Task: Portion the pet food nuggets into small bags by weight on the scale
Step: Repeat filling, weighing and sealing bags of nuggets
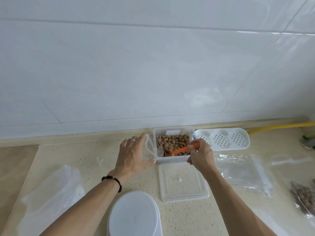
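Scale and filled bag edge-cropped

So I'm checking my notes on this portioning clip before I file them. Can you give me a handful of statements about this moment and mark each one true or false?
1. The right hand holds an orange scoop in the nugget container. True.
2. The left hand holds a small clear bag beside the container. True.
3. The container's lid is still on it. False: the lid lies on the counter in front of the open container.
4. A filled bag sits on the white scale. False: nothing shows on its top.
5. Empty clear bags lie to the right of the lid. True.
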`<state>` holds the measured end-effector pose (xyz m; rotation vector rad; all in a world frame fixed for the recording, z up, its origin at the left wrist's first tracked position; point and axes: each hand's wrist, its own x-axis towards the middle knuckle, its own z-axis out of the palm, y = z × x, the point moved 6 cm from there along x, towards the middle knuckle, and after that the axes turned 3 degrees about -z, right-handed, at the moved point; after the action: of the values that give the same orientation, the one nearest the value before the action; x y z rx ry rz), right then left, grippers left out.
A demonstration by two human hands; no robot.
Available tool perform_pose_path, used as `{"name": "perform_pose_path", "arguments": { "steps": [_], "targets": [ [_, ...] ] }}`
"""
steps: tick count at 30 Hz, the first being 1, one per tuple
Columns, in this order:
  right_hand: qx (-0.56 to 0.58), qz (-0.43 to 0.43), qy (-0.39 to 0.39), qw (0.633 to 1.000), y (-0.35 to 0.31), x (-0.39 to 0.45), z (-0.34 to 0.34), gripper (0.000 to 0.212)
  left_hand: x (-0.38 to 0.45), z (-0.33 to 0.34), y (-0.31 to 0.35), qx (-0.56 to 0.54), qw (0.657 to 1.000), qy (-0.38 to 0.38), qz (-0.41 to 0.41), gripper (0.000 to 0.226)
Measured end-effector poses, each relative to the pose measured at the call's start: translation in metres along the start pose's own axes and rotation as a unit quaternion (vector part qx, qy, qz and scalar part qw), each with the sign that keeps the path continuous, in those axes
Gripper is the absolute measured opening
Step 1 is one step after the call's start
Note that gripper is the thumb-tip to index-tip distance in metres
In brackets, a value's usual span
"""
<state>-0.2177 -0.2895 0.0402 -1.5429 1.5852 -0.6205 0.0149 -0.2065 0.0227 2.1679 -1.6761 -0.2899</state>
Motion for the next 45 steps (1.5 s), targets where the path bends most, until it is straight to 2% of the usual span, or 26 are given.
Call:
{"name": "perform_pose_path", "arguments": {
  "steps": [8,14,17,20,23,27,34,37,39,42,45],
  "targets": [
    [0.150,0.133,0.064,0.978,0.027,0.002,-0.007,0.015,0.010,-0.007,0.003,0.031,1.000,-0.007,0.004,0.094],
    [0.227,0.160,0.083,0.957,0.036,0.000,-0.020,0.016,0.023,-0.012,0.014,0.081,0.996,-0.041,0.018,0.088],
    [0.258,0.154,0.090,0.950,0.030,-0.001,-0.034,0.017,0.031,-0.015,0.024,0.105,0.993,-0.050,0.023,0.077],
    [0.277,0.118,0.094,0.949,0.013,0.000,-0.050,0.015,0.038,-0.016,0.037,0.117,0.991,-0.062,0.022,0.073],
    [0.220,0.037,0.082,0.971,-0.019,-0.003,-0.060,0.009,0.040,-0.013,0.050,0.092,0.993,-0.066,0.025,0.085],
    [0.102,-0.094,0.015,0.990,-0.064,-0.014,-0.051,0.006,0.036,-0.011,0.062,-0.041,0.997,-0.070,0.017,0.096],
    [0.105,-0.155,-0.057,0.981,-0.090,-0.023,-0.048,0.005,0.028,-0.014,0.059,-0.271,0.959,-0.072,-0.047,0.100],
    [0.104,-0.172,-0.017,0.980,-0.093,-0.023,-0.058,0.010,0.027,-0.013,0.054,-0.303,0.947,-0.084,-0.060,0.102],
    [0.064,-0.205,-0.017,0.976,-0.097,-0.025,-0.058,0.012,0.027,-0.013,0.053,-0.317,0.942,-0.083,-0.070,0.102],
    [-0.034,-0.271,-0.039,0.961,-0.105,-0.032,-0.047,0.011,0.027,-0.010,0.053,-0.303,0.947,-0.084,-0.073,0.102],
    [-0.043,-0.294,-0.013,0.955,-0.108,-0.033,-0.047,0.011,0.027,-0.010,0.053,-0.280,0.954,-0.078,-0.077,0.101]
  ]
}}
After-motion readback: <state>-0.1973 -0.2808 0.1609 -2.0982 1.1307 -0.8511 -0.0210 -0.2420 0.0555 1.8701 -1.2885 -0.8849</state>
